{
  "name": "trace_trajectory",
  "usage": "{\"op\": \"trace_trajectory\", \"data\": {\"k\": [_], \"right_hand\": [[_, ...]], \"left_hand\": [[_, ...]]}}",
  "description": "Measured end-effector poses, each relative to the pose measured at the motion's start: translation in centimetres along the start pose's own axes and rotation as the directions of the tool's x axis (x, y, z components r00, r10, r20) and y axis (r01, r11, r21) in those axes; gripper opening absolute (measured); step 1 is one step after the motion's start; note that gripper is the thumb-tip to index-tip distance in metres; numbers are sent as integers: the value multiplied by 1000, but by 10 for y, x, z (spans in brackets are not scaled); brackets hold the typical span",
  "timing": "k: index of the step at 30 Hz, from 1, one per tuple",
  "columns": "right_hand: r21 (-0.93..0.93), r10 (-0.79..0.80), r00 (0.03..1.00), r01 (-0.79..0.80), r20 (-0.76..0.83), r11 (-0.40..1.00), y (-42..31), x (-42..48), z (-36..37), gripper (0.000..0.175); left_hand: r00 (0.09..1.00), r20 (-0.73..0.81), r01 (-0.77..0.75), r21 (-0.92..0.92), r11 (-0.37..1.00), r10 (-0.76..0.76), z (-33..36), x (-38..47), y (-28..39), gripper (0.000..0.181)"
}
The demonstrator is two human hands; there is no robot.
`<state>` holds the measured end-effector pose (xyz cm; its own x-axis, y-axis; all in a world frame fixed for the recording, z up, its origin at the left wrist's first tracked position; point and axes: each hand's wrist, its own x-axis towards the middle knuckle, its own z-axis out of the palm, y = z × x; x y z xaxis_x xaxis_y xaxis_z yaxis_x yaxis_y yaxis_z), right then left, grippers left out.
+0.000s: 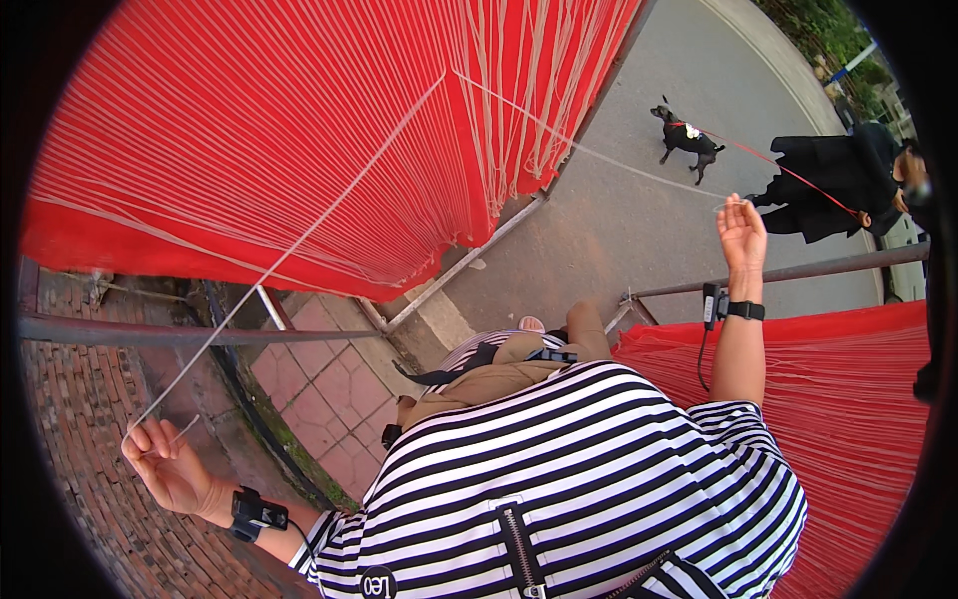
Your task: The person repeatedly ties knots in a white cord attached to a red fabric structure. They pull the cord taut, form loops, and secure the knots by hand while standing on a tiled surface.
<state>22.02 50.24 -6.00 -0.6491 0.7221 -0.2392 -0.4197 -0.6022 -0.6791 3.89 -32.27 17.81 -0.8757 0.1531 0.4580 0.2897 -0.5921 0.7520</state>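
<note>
My left hand [168,464], low at the left, grips a pale strand of thread [329,211], whose short loose end sticks out past the fingers. This strand runs taut up to a point on the red cloth [299,45], which is covered with rows of pale threads. From near that point a second length of thread [636,169] stretches right to my right hand [741,224], raised with its fingertips closed on it. Both wrists wear black straps with small devices. Another red sheet with pale strands [838,374] lies beneath my right arm.
Metal rails [202,331] and a metal frame [471,258] border the red cloth. A black dog [688,138] on a red leash stands on the road, held by a person in black [831,180]. Pink paving tiles [329,389] and a brick surface [97,419] are at the left.
</note>
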Motion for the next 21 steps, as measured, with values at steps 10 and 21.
{"op": "trace_trajectory", "data": {"k": [10, 21], "right_hand": [[-527, 538, 802, -584, -258, 618, 212, -37, -58, 12], [-868, 624, 734, -465, -269, 172, 380, -14, -18, 5]], "left_hand": [[994, -43, 108, 228, 968, -101, 29, 2, -12, 19], [911, -166, 405, 535, 742, -377, 51, -1, -32, 30]]}}
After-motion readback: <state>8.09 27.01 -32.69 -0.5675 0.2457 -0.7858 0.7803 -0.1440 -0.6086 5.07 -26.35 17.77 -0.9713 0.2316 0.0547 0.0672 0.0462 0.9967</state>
